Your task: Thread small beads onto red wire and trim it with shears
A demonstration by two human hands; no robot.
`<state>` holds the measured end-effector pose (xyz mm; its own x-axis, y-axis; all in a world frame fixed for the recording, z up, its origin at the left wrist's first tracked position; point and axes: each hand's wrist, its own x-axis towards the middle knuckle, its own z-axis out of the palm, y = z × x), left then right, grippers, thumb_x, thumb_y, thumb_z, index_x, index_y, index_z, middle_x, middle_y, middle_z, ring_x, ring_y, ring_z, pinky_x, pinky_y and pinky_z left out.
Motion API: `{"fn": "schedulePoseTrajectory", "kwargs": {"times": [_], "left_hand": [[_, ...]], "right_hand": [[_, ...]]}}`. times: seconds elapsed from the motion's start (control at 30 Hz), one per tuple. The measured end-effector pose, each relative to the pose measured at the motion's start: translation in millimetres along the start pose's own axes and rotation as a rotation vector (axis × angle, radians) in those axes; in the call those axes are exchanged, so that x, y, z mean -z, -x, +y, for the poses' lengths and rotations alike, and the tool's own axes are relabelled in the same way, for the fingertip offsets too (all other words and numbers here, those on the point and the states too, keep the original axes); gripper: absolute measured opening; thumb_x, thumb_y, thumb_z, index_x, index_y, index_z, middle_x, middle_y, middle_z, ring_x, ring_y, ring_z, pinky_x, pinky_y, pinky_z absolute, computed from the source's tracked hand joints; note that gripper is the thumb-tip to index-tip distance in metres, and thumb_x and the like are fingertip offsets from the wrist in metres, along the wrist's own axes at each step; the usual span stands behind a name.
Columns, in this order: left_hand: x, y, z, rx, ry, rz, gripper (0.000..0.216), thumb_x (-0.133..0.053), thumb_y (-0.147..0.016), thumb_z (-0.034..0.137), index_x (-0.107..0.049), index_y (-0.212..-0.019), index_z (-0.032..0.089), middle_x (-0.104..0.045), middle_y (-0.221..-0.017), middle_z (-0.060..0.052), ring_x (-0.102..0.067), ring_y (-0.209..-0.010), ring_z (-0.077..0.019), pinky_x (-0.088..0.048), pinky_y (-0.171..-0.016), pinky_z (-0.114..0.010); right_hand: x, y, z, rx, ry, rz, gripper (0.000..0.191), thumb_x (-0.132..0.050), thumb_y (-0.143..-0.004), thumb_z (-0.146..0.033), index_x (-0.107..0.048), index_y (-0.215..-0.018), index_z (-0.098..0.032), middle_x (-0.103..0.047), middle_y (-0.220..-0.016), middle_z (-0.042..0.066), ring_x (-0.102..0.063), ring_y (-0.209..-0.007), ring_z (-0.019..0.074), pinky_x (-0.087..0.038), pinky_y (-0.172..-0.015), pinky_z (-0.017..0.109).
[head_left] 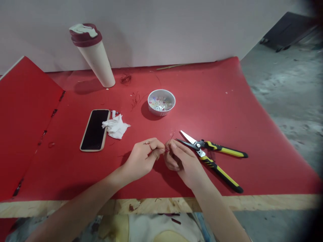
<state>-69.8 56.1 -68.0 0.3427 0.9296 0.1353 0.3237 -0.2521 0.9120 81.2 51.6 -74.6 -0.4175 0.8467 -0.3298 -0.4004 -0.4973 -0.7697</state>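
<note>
My left hand (143, 157) and my right hand (181, 160) meet over the red mat (217, 111), fingertips pinched together on a thin red wire (169, 143) that sticks up between them. Both hands are closed in a pinch. Something small and red sits at the pinch; I cannot make it out. Open yellow-handled snips (214, 155) lie just right of my right hand, blades pointing left towards it. A small white bowl (161, 102) holding several pale beads stands beyond the hands.
A black phone (95, 129) lies face up at the left beside a crumpled white tissue (115, 126). A cream tumbler with a maroon lid (94, 53) stands at the back left. Red wire scraps (126, 79) lie near it. The wooden table edge (252, 202) runs along the front.
</note>
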Motion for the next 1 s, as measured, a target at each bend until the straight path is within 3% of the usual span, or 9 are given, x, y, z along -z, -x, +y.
{"fn": "schedulePoseTrajectory", "kwargs": {"times": [0.2,0.5,1.0], "left_hand": [[2.8,-0.6,-0.6,-0.006,-0.027,-0.058,0.020,-0.042,-0.088,0.019,-0.050,-0.070,0.018,-0.049,-0.065,0.002,-0.048,-0.060,-0.0090,-0.039,-0.060,-0.021],[8.0,-4.3,-1.9,-0.025,-0.051,-0.125,0.020,-0.043,-0.087,0.016,-0.054,-0.071,0.017,-0.051,-0.066,0.002,-0.048,-0.061,-0.0083,-0.039,-0.061,-0.020],[7.5,-5.5,-2.0,0.006,-0.050,-0.092,0.019,-0.043,-0.087,0.017,-0.055,-0.072,0.017,-0.056,-0.069,0.002,-0.050,-0.062,-0.0090,-0.040,-0.061,-0.020]], "right_hand": [[0.3,-0.2,-0.8,-0.079,-0.053,0.013,0.020,-0.055,-0.082,-0.031,-0.046,-0.069,-0.019,-0.039,-0.048,-0.007,-0.030,-0.041,0.0060,-0.018,-0.040,0.019],[3.4,-2.3,0.6,-0.154,-0.198,-0.123,0.019,-0.051,-0.082,-0.030,-0.046,-0.068,-0.018,-0.042,-0.054,-0.005,-0.036,-0.043,0.0061,-0.023,-0.043,0.020],[-1.9,-0.5,-0.7,-0.195,-0.217,-0.024,0.021,-0.060,-0.077,-0.031,-0.046,-0.068,-0.018,-0.033,-0.061,-0.005,-0.029,-0.048,0.0065,-0.023,-0.045,0.020]]}}
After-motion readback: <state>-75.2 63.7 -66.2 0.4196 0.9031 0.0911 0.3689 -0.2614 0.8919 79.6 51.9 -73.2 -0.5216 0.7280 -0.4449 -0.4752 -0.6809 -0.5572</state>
